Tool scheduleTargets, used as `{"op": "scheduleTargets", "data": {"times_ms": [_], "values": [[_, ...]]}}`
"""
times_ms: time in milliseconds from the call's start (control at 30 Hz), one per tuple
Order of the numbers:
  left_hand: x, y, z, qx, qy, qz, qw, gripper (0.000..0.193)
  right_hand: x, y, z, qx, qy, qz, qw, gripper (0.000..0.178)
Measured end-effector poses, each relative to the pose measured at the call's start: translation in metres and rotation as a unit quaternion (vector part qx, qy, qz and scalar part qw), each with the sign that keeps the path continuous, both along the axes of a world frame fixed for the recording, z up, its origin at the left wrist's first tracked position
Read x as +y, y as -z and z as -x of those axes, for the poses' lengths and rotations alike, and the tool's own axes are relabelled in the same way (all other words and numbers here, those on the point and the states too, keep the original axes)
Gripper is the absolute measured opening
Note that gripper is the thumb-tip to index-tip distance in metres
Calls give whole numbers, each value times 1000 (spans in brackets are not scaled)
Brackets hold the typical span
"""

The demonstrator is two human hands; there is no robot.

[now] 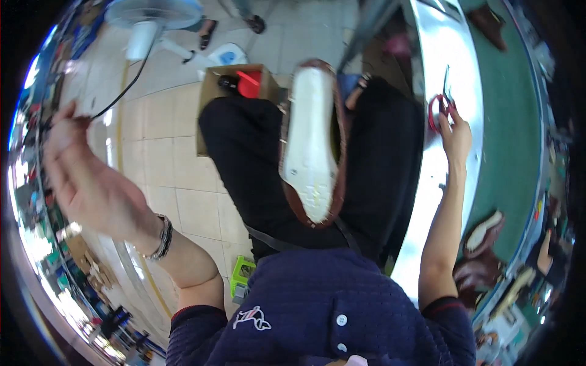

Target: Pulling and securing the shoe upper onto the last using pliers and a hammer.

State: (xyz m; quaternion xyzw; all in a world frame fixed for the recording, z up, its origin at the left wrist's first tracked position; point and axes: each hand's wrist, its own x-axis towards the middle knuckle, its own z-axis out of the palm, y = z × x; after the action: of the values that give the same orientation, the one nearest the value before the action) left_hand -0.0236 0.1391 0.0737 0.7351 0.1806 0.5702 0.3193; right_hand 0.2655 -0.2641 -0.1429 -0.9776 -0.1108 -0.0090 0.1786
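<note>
A brown shoe upper (293, 198) with a pale insole (312, 134) facing up stands between my thighs, neither hand on it. Around its edge the brown material is folded up, with small pale marks along the rim. Off to the right, my right hand (456, 137) has its fingers closed on the red handles of a pair of scissors (447, 91) over the shiny metal ledge. The blades point away from me. My left hand (101, 189) is raised far out at the left, blurred by motion, its fingers stretched out and nothing visible in them.
A cardboard box (204, 131) with a red thing inside stands beyond my left knee. A white fan (143, 36) trails a dark cord. Right of the metal ledge (448, 46) runs a green surface (510, 152) with brown shoe parts (479, 271). Another person's feet (207, 33) show at the back.
</note>
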Motion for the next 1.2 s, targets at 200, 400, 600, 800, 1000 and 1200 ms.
{"op": "scheduleTargets", "data": {"times_ms": [200, 400, 600, 800, 1000, 1200], "values": [[43, 102, 35, 227, -137, 154, 952, 20, -58, -4, 79, -111, 83, -47, 989, 34], [142, 255, 96, 470, -301, -238, 795, 44, -89, 21, 139, -43, 99, 76, 991, 55], [-41, 133, 7, 333, 122, 198, 914, 45, -98, -3, 148, -5, 120, 84, 989, 58], [-112, 120, 10, 424, 194, 114, 877, 37, -129, 10, 194, 16, 104, 163, 981, 66], [-100, 129, 24, 363, 233, 276, 859, 33, -121, -44, 177, 324, 294, -339, 833, 47], [-112, 140, 12, 155, 356, 718, 577, 63, 29, -184, 163, 450, -21, -295, 843, 60]]}}
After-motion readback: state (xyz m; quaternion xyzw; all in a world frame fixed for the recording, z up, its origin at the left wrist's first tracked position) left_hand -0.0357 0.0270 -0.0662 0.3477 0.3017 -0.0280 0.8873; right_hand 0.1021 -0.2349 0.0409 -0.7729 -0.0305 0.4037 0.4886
